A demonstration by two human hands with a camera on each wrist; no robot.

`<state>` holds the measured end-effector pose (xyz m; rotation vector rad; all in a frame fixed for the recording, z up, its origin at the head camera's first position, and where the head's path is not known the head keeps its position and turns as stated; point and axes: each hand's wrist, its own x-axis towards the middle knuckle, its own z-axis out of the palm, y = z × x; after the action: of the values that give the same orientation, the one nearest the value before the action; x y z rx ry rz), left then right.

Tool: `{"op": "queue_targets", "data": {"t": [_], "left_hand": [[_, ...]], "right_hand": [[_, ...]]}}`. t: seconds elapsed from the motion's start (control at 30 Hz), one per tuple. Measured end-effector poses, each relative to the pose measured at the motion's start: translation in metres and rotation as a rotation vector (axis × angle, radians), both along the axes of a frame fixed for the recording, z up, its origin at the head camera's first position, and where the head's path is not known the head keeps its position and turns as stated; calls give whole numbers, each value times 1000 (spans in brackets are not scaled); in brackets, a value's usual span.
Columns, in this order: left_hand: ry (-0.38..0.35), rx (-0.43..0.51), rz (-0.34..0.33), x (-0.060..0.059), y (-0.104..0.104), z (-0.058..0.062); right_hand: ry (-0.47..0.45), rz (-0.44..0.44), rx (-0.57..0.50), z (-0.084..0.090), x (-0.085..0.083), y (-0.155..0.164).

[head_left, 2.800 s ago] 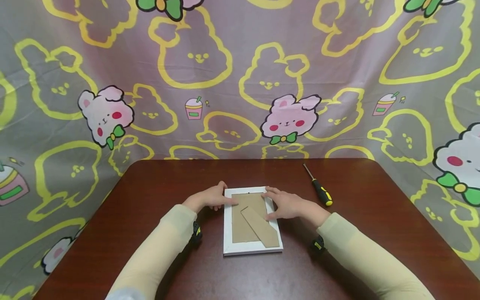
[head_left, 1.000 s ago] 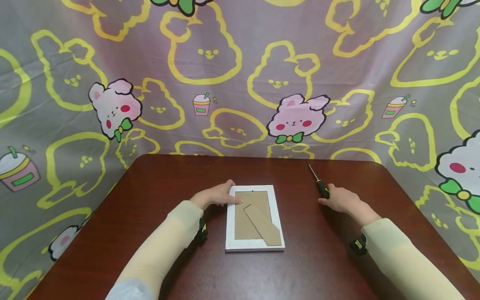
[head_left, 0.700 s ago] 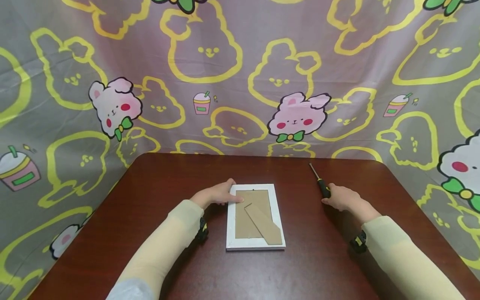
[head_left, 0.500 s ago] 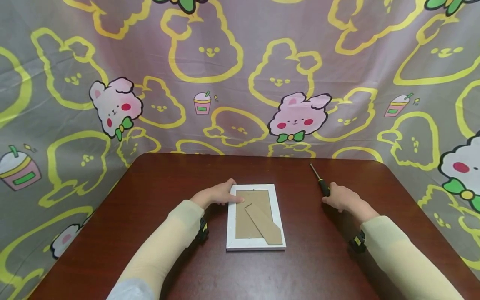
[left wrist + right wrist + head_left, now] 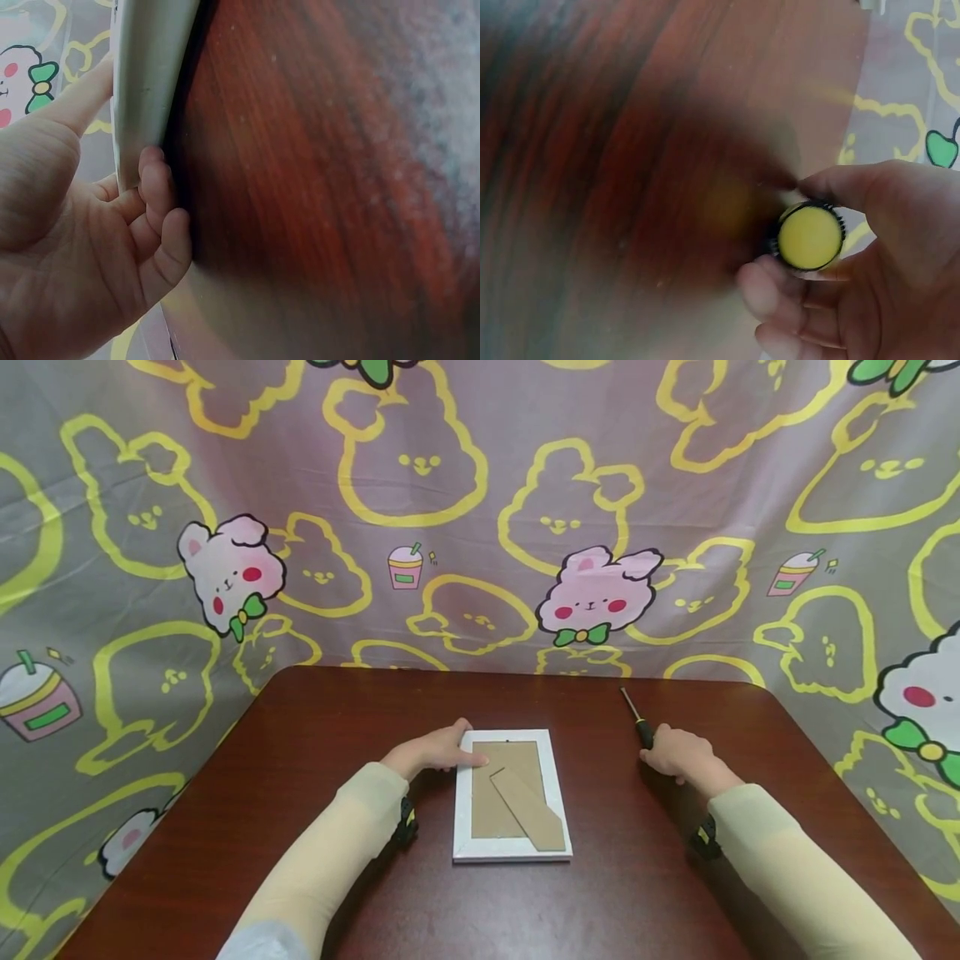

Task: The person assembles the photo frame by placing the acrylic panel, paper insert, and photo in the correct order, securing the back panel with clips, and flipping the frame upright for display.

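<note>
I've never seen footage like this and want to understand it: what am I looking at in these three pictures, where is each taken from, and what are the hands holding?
No machine here: a person works with bare hands, wearing three cameras. The wide picture comes from the head camera, looking down at a dark red table. On it lies a white picture frame, face down, its cardboard back and stand showing. The left hand rests at the frame's far left corner. The left wrist camera shows this close up: fingers curled against the frame's edge. The right hand grips a screwdriver whose metal tip points away. The right wrist camera looks at the handle's yellow end, pinched between thumb and fingers. Behind hangs a cartoon rabbit cloth.
</note>
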<state>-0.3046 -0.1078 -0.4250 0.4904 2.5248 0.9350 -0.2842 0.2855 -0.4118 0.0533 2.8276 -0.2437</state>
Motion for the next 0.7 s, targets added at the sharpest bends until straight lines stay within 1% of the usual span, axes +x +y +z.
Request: {"op": "queue_targets", "data": {"t": [0.17, 0.37, 0.53, 0.7], "left_hand": [[14, -12, -19, 1, 1, 2], [32, -30, -23, 1, 3, 4], [23, -56, -20, 1, 4, 5], [-21, -61, -12, 1, 3, 7]], "right_hand": [[19, -17, -3, -5, -4, 0], [28, -12, -48, -7, -7, 4], [74, -18, -147, -9, -5, 8], [126, -30, -276, -8, 1, 6]]}}
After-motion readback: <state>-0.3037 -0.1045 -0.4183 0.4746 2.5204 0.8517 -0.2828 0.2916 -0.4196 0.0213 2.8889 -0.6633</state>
